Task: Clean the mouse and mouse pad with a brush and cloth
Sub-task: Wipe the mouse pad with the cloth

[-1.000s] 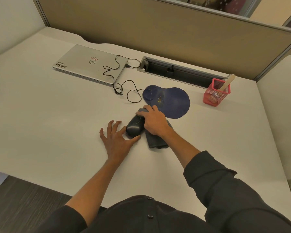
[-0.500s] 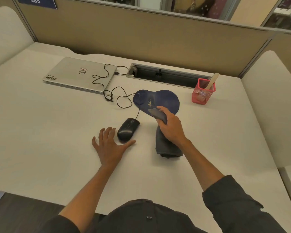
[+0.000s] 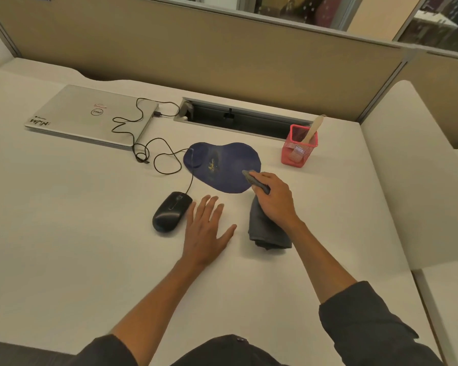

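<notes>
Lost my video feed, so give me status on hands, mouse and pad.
Left hand open, flat on desk. Right hand gripping dark grey cloth at blue fabric mouse pad edge. Black corded mouse off pad. Cord crosses the pad's left part.

Closed laptop (image 3: 95, 116) lid: round "DELL" logo; corner sticker lettering unclear

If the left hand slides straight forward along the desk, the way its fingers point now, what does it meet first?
Probably the mouse pad. The left hand lies flat, fingers toward the pad's near edge, with bare desk between. The mouse sits just left of that line.
</notes>
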Motion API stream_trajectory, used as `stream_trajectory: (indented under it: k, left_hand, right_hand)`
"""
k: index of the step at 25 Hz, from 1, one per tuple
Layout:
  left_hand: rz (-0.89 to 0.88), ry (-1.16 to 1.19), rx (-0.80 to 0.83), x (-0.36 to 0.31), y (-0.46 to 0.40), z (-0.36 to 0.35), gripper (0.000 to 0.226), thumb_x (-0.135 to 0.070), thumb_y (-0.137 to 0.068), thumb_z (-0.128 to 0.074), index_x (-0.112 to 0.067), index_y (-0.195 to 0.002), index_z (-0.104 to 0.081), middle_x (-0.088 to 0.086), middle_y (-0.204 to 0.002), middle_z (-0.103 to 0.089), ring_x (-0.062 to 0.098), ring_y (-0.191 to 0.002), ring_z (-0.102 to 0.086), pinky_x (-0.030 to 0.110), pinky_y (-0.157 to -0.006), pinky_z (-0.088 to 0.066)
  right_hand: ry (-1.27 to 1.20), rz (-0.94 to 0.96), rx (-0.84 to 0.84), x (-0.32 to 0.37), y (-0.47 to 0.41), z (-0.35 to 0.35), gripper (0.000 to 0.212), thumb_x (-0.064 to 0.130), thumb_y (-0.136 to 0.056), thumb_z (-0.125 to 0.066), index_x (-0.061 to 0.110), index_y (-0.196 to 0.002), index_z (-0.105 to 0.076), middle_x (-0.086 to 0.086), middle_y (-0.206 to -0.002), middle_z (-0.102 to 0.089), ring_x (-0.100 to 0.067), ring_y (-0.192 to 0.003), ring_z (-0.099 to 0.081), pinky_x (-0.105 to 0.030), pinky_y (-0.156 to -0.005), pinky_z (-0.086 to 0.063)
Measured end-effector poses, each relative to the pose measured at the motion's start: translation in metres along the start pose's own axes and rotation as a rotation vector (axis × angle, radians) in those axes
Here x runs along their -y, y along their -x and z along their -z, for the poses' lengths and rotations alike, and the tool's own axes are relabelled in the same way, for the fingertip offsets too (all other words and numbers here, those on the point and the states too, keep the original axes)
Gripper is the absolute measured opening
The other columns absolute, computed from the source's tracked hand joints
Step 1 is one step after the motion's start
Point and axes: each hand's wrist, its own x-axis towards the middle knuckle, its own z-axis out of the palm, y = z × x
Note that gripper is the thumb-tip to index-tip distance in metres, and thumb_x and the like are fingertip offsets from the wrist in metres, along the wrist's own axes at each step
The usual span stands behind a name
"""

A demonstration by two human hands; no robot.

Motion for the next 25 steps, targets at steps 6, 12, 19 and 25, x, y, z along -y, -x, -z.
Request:
stream_trajectory:
  k: [6, 12, 19, 25]
  left_hand:
    - [0.076, 0.002, 0.075, 0.009, -0.076, -0.018, 0.065, -0.052, -0.093, -0.047, -0.007, -0.14, -0.044, 0.015, -0.149, -0.039, 0.031, -0.141, -0.028, 0.043, -0.115, -0.019]
    - [0.167, -0.321, 0.219, 0.034, -0.127, 0.003, 0.1, -0.082, -0.081, -0.025, -0.014, -0.153, -0.012, 0.011, -0.161, -0.005, 0.025, -0.148, 0.007, 0.049, -0.112, 0.017]
    - [0.182, -0.395, 0.277, 0.051, -0.133, 0.013, 0.121, -0.096, -0.056, 0.002, -0.025, -0.154, -0.005, 0.006, -0.159, 0.018, 0.024, -0.142, 0.029, 0.056, -0.107, 0.024]
    - [0.183, -0.361, 0.297, 0.053, -0.139, 0.02, 0.125, -0.097, -0.048, -0.01, -0.029, -0.153, 0.004, 0.005, -0.156, 0.028, 0.025, -0.14, 0.033, 0.055, -0.102, 0.029]
  right_hand:
    - [0.367, 0.105, 0.068, 0.006, -0.045, -0.016, 0.039, 0.026, -0.098, -0.051, 0.025, -0.137, -0.052, -0.003, -0.139, -0.05, -0.023, -0.121, -0.049, -0.03, -0.096, -0.045]
    - [0.486, 0.158, 0.043, 0.018, -0.086, -0.053, 0.038, 0.023, -0.098, -0.049, 0.028, -0.135, -0.05, -0.003, -0.14, -0.047, -0.025, -0.123, -0.042, -0.036, -0.098, -0.043]
    - [0.593, 0.312, 0.126, 0.032, -0.145, -0.077, 0.031, 0.022, -0.095, -0.055, 0.023, -0.126, -0.054, -0.006, -0.129, -0.053, -0.024, -0.117, -0.048, -0.035, -0.094, -0.045]
    - [0.704, 0.388, 0.168, 0.024, -0.144, -0.092, 0.046, 0.028, -0.091, -0.061, 0.02, -0.134, -0.046, -0.008, -0.133, -0.05, -0.028, -0.121, -0.045, -0.041, -0.105, -0.038]
